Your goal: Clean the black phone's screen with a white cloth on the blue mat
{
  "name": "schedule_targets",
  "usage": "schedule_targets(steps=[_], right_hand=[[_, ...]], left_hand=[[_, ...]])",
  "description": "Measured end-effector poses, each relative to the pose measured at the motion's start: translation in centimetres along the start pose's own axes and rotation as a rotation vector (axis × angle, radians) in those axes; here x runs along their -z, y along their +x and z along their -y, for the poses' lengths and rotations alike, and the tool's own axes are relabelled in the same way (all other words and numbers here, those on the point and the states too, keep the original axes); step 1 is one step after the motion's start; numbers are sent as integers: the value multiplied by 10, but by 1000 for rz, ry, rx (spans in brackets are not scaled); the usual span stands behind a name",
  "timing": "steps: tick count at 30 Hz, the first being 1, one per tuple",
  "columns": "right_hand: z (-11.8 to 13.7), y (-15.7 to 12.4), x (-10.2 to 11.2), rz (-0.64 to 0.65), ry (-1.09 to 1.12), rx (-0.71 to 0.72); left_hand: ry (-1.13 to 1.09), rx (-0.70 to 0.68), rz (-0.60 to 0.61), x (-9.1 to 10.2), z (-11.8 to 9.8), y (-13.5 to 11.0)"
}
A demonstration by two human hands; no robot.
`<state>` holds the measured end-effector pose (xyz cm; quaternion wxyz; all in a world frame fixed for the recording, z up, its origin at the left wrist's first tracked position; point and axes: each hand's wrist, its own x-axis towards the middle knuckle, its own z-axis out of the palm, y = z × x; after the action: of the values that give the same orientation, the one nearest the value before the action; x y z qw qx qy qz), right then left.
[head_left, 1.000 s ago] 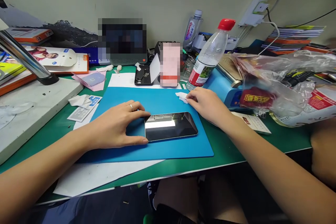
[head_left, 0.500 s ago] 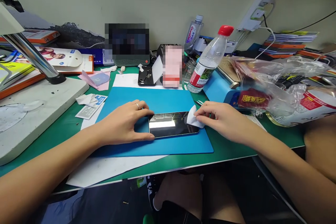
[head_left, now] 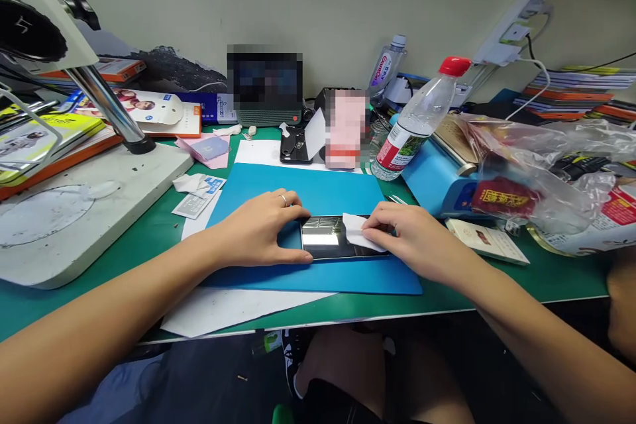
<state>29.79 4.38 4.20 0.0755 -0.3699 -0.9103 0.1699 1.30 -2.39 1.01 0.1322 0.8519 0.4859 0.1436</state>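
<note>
A smartphone (head_left: 325, 238) lies flat, dark glossy screen up, on a blue mat (head_left: 308, 185), with bright reflections across its glass. My left hand (head_left: 268, 228) braces its left end, thumb at the near edge and fingers at the far edge; a ring is on one finger. Pinched between the thumb and fingers of my right hand (head_left: 405, 235) is a small white wipe (head_left: 355, 232), which rests on the right part of the screen. That wipe and my fingers cover the phone's right end.
Behind the mat stand a black phone (head_left: 293, 146), a blurred screen device (head_left: 265, 83) and a red-capped bottle (head_left: 407, 136). A white microscope stand base (head_left: 114, 212) fills the left. A small white box (head_left: 489, 242) and plastic bags (head_left: 536, 146) lie on the right.
My right hand has slid the wipe leftward, from the phone's right end further onto the screen. My left hand keeps its hold. The whole view has shifted, showing more on the left.
</note>
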Motion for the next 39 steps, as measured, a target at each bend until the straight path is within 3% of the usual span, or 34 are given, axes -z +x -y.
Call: schedule_targets(steps=[10, 14, 16, 18, 20, 25, 29, 34, 39], right_hand=[[63, 35, -32, 60, 40, 118], [75, 43, -35, 69, 66, 161], [69, 39, -26, 24, 127, 168], [54, 28, -12, -101, 234, 123], [32, 12, 3, -237, 272, 0], [-19, -33, 20, -365, 205, -226], [-25, -58, 11, -427, 168, -204], [-5, -68, -17, -465, 138, -141], [18, -61, -50, -521, 48, 75]], left_hand=[[-29, -51, -28, -3, 5, 2], [-30, -71, -35, -3, 5, 2], [-27, -67, -34, -3, 5, 2], [-28, -53, -29, -2, 4, 2], [-39, -34, -18, -1, 3, 2], [-29, -10, 7, 2, 1, 1], [-33, -16, -5, 0, 2, 0], [-45, -17, -2, -1, 1, 0], [-60, -17, 4, -1, 3, 0]])
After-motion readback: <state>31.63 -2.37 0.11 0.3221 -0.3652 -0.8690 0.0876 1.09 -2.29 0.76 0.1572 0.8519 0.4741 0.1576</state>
